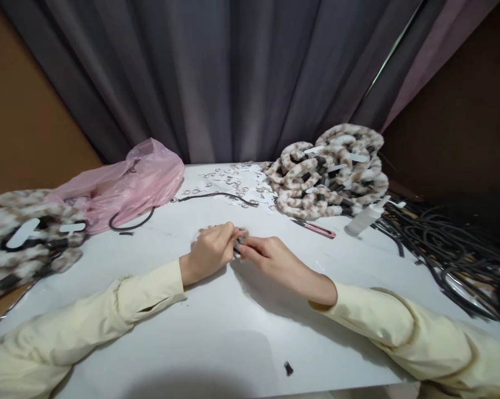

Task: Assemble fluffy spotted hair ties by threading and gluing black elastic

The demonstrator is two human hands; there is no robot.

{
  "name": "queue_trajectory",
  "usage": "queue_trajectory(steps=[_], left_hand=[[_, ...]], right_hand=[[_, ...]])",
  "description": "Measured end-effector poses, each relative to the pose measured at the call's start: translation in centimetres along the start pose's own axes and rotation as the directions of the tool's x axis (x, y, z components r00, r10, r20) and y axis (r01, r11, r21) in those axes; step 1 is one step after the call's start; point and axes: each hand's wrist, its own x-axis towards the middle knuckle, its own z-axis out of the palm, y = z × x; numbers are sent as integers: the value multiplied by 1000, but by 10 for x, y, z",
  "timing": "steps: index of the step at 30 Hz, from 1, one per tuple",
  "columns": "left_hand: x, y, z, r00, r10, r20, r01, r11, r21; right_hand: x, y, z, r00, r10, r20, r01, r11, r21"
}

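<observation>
At the middle of the white table (216,343), my left hand (212,249) and my right hand (272,255) meet fingertip to fingertip. Between them is a small dark and greyish piece (238,241), mostly hidden by fingers and too blurred to name. My left hand is closed around one side of it, while my right thumb and fingers pinch the other. Beyond the hands, a thin dark cord (216,195) lies across the table. A pink-handled cutter (316,228) rests to the right, near a translucent squeeze bottle (362,219).
Fluffy brown-and-white rings (341,177) are heaped at back right, others (9,221) at left beside a pink plastic bag (150,172). Small metal rings (233,180) lie scattered at the back. Black cords (441,238) pile up on the right. A dark scrap (288,368) sits near the front edge.
</observation>
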Motion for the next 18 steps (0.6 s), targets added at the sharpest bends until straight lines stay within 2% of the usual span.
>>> queue_trajectory(steps=[4, 7, 10, 13, 15, 18], left_hand=[[1, -1, 0, 994, 97, 41, -100, 993, 69], [3, 1, -2, 992, 98, 83, -101, 994, 31], [4, 2, -4, 991, 62, 117, -61, 998, -11], [4, 7, -7, 988, 17, 150, -8, 998, -61], [5, 13, -9, 983, -41, 179, 64, 990, -124], [7, 23, -15, 969, -109, 222, 162, 958, -238]], right_hand=[[0, 2, -3, 999, -26, 48, 31, 993, -113], [-1, 7, -7, 992, -117, 56, 127, 962, -243], [-3, 10, -13, 978, -208, 19, 195, 877, -439], [-4, 9, -21, 971, -233, -48, 151, 761, -631], [-2, 9, -25, 964, -256, -69, 138, 708, -693], [1, 11, -27, 960, -274, -64, 158, 713, -683]])
